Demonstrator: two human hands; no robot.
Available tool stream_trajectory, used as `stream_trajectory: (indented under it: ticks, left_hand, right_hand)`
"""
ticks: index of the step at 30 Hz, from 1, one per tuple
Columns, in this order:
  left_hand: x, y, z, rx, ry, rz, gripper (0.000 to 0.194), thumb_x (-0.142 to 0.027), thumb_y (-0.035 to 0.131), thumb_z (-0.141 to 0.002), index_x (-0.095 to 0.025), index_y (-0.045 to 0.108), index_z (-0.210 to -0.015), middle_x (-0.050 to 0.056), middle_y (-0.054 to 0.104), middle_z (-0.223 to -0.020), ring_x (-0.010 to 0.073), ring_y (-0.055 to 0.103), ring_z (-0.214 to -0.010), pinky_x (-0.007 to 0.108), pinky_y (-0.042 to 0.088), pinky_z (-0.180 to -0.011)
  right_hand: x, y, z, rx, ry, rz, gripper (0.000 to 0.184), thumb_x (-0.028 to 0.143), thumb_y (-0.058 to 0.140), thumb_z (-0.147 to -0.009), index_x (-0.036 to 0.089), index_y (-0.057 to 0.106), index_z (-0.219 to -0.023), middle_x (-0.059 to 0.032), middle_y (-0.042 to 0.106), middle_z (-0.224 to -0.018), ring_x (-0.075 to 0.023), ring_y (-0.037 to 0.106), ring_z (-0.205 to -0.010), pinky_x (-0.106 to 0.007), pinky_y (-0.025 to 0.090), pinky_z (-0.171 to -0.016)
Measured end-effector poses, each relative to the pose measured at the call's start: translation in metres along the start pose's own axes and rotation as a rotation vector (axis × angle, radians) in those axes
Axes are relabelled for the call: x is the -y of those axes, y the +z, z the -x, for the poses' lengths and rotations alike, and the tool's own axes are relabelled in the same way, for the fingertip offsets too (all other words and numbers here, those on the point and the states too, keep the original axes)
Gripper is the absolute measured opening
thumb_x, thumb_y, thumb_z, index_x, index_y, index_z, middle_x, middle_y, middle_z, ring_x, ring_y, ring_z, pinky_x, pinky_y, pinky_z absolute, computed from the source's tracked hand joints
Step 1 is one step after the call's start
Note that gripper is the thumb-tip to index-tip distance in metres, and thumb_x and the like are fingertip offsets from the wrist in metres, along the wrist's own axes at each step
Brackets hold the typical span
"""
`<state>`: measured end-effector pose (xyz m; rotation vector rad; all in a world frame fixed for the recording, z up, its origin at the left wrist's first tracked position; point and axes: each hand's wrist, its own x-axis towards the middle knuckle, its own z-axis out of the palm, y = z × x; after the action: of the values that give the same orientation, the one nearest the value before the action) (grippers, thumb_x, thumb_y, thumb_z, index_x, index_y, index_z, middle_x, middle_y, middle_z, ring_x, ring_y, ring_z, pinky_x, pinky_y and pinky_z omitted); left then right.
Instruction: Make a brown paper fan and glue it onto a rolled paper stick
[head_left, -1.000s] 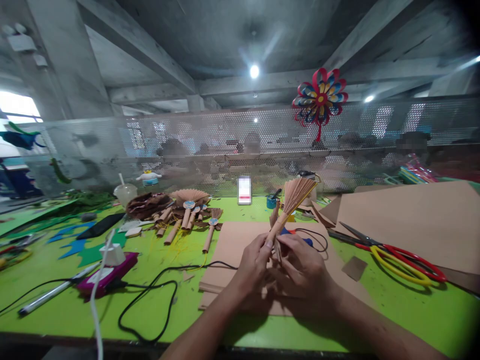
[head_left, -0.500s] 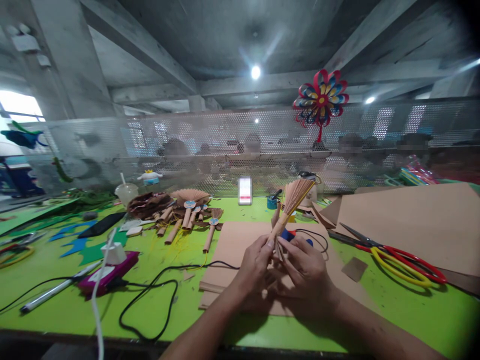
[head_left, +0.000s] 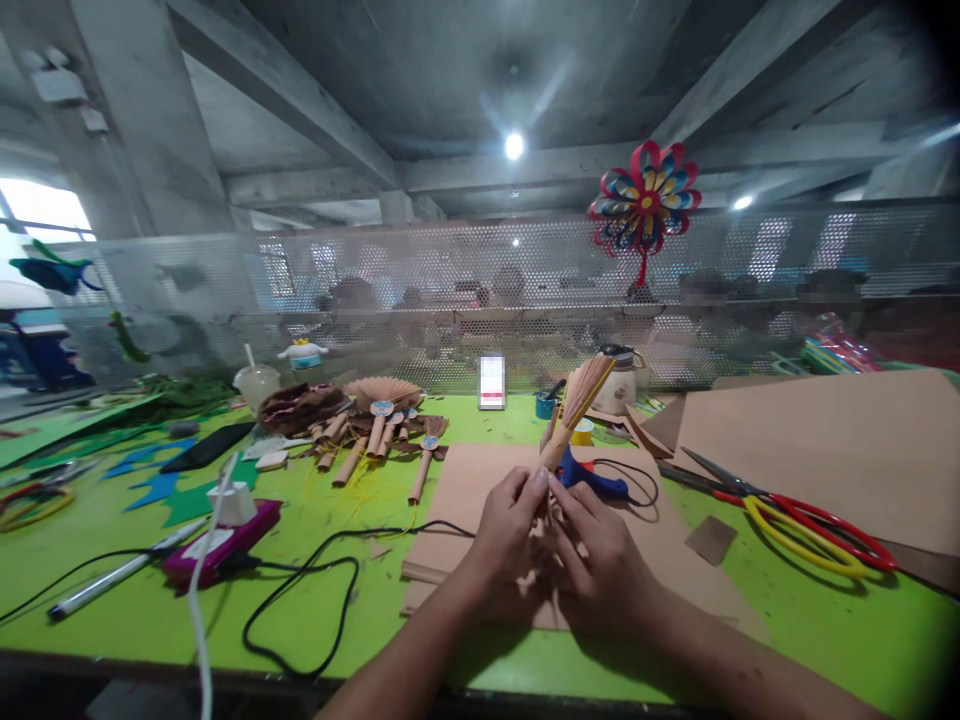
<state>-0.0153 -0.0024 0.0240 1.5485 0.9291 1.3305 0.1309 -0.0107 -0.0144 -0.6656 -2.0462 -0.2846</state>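
Note:
A pleated brown paper fan (head_left: pixel 585 395) with a rolled paper handle (head_left: pixel 556 447) tilts up and to the right, its folds bunched narrow. My left hand (head_left: pixel 510 525) is closed around the lower handle, thumb on top. Against the same handle, the fingertips of my right hand (head_left: pixel 604 550) are pinched together; more brown paper shows in the shadow between my palms, its shape unclear. Just behind the right hand lies a blue glue gun (head_left: pixel 596 482) with a black cord. Under both hands are stacked brown paper sheets (head_left: pixel 469 500).
Finished-looking paper fans (head_left: pixel 382 392) lie piled at back left. A purple power strip (head_left: pixel 221 550), black cable (head_left: pixel 352 575) and silver marker (head_left: pixel 90 590) are at left. Large scissors (head_left: pixel 802 525) with red and yellow handles lie right, by a large brown sheet (head_left: pixel 817 430). A phone (head_left: pixel 491 383) stands behind.
The fan has turned to show a narrower side and shifted slightly left. My right hand has moved a little left along the handle, uncovering more of the glue gun.

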Motion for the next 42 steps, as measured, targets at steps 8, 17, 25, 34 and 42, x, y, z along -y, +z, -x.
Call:
stream_trajectory:
  ticks: [8, 17, 25, 34, 42]
  left_hand:
    - [-0.003, 0.001, -0.001, 0.043, -0.144, 0.070, 0.039, -0.053, 0.060, -0.078, -0.017, 0.046, -0.069, -0.006, 0.041, -0.057, 0.0087, 0.037, -0.050, 0.022, 0.031, -0.049]
    - [-0.008, 0.001, -0.002, 0.105, -0.247, 0.315, 0.033, -0.046, 0.066, -0.075, -0.015, 0.055, -0.076, -0.002, 0.048, -0.064, 0.0097, 0.043, -0.056, 0.022, 0.035, -0.054]
    - [-0.006, -0.003, 0.005, 0.277, -0.595, 0.525, 0.041, -0.055, 0.047, -0.081, -0.016, 0.057, -0.072, 0.000, 0.049, -0.053, 0.0146, 0.048, -0.041, 0.030, 0.042, -0.046]
    - [0.007, -0.012, -0.002, 0.303, -0.594, 0.676, 0.041, -0.047, 0.046, -0.085, -0.011, 0.064, -0.076, 0.006, 0.060, -0.057, 0.0167, 0.054, -0.048, 0.028, 0.045, -0.049]
    - [0.006, -0.009, -0.003, 0.129, -0.516, 0.702, 0.032, -0.038, 0.053, -0.084, -0.009, 0.064, -0.079, 0.004, 0.058, -0.056, 0.0118, 0.052, -0.047, 0.020, 0.040, -0.044]
  right_hand:
    - [0.001, -0.011, -0.011, 0.016, 0.054, -0.164, 0.040, 0.009, 0.047, -0.080, 0.017, 0.059, -0.118, -0.0134, 0.058, -0.107, -0.0243, 0.051, -0.087, -0.042, 0.050, -0.075]
    - [-0.008, -0.015, -0.015, -0.159, 0.467, -0.508, 0.020, 0.020, 0.051, -0.090, 0.021, 0.064, -0.106, -0.0037, 0.056, -0.083, -0.0164, 0.054, -0.072, -0.028, 0.046, -0.063]
    - [-0.011, -0.022, -0.021, -0.196, 0.412, -0.445, 0.017, 0.018, 0.051, -0.089, 0.018, 0.065, -0.099, -0.0029, 0.055, -0.079, -0.0161, 0.053, -0.071, -0.028, 0.043, -0.064]
    - [-0.013, -0.024, -0.020, -0.204, 0.398, -0.403, 0.018, 0.017, 0.050, -0.089, 0.018, 0.065, -0.099, -0.0044, 0.057, -0.081, -0.0170, 0.055, -0.073, -0.029, 0.045, -0.066]
    - [-0.017, -0.024, -0.020, -0.189, 0.462, -0.428, 0.017, 0.020, 0.051, -0.088, 0.019, 0.065, -0.098, -0.0039, 0.059, -0.081, -0.0170, 0.056, -0.072, -0.029, 0.045, -0.065]
